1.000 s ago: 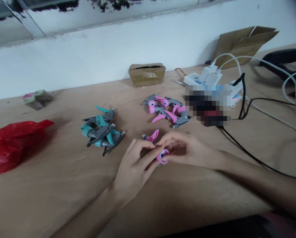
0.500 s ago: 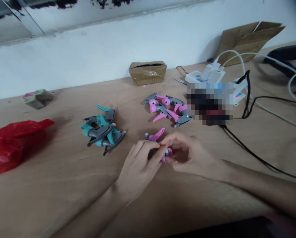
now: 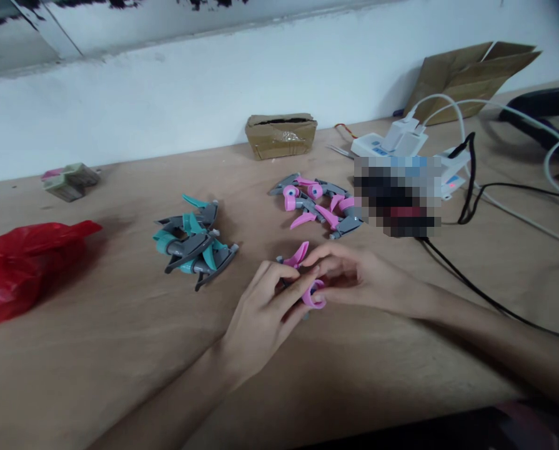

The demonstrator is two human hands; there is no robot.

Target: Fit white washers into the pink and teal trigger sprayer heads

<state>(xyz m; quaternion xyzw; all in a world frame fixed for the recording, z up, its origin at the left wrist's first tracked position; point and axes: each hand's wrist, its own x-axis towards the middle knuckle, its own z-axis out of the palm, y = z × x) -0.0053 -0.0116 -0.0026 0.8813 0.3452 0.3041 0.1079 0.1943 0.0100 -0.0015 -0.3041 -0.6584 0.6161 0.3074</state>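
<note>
Tabletop [image 3: 133,319] by white wall [image 3: 167,100], left hand [image 3: 263,312] and right hand [image 3: 361,272], grip seemingly round pink sprayer [image 3: 313,304]

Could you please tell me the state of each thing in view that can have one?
Left hand: fingers closed on the pink-and-gray piece
Right hand: fingers closed on the same piece
Pink-and-gray piece: held, partly hidden by fingers
Teal-and-gray pieces: lying piled together
Other pink-and-gray pieces: lying in a cluster
Red plastic bag: crumpled
Small cardboard box: gap along its top
Large cardboard box: flaps spread
Power strip: white adapters plugged in
</note>
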